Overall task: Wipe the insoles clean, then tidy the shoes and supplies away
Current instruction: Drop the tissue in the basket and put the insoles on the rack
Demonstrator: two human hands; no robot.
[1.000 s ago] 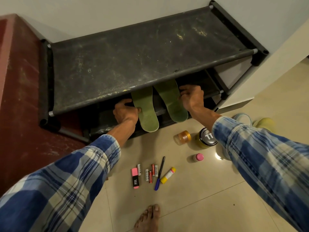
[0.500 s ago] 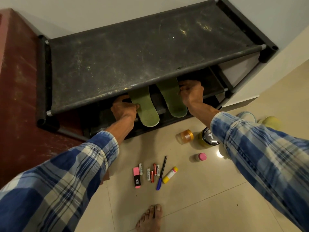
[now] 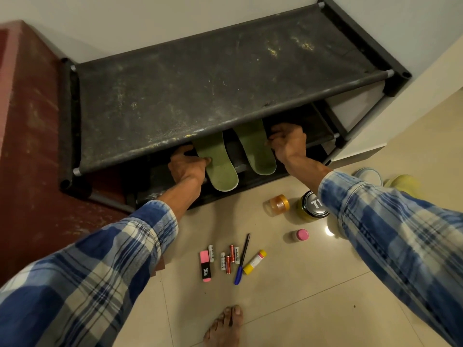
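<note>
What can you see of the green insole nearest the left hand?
The insole is dull olive green, foam-like, with a paler rim. It lies on the rack's lower shelf, its far end hidden under the dusty top shelf and its rounded near end overhanging the front. The left hand touches its left edge; whether it grips is unclear.

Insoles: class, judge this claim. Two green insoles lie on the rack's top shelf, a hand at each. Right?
No. The head view shows the green insoles on the lower shelf, beneath the top shelf, left hand and right hand at them.
</note>
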